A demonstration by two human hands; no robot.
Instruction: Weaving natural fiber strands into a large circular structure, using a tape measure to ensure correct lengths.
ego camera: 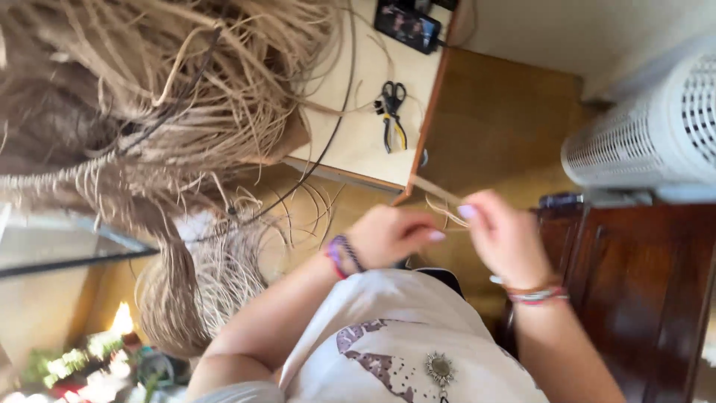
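— Straw strands: where are they?
— Between your two hands, just off the table corner. Your left hand is closed on one end, your right hand pinches the other, likely keeping them taut. Scissors lie near; the loose straw heap sits beside.

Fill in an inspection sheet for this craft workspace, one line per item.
Surface: pale table top with a wooden edge.
Job's things: thin raffia strands pinched between both hands; large raffia bundle spread over the table's end.
Clutter: black-handled scissors and a phone on the table.
Grippers: left hand and right hand both closed on the strands; bracelets on both wrists.
Cables: thin black cable runs across the table.
Surroundings: white perforated appliance, dark wooden cabinet, blurred plants.
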